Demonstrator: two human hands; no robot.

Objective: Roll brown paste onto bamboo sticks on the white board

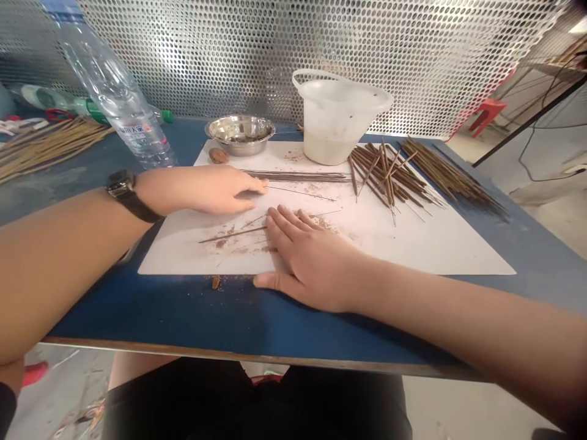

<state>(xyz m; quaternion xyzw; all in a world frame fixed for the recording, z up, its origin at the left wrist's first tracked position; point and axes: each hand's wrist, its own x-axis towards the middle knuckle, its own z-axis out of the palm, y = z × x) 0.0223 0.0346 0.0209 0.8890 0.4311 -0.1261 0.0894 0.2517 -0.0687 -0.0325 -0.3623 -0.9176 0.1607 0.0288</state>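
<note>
My right hand (312, 256) lies flat, palm down, over a thin brown incense stick (229, 234) on the white board (440, 256). The stick's left part shows; the rest is under my fingers. Brown powder (221, 243) is scattered around it. Further back, my left hand (211, 189) rests low over the board with its thumb apart from the fingers. Its fingertips are at the left end of a thin bare stick (302, 194); whether they touch it I cannot tell. Just behind lies a row of thin dark sticks (298, 176), partly hidden by that hand.
A steel bowl (241, 146), a brown lump (219, 156) and a white plastic bucket (328, 131) stand at the back. Thick coated sticks (389, 174) are piled right, beside another bundle (452, 174). A large plastic bottle (119, 91) leans at left. Perforated metal (192, 55) rises behind.
</note>
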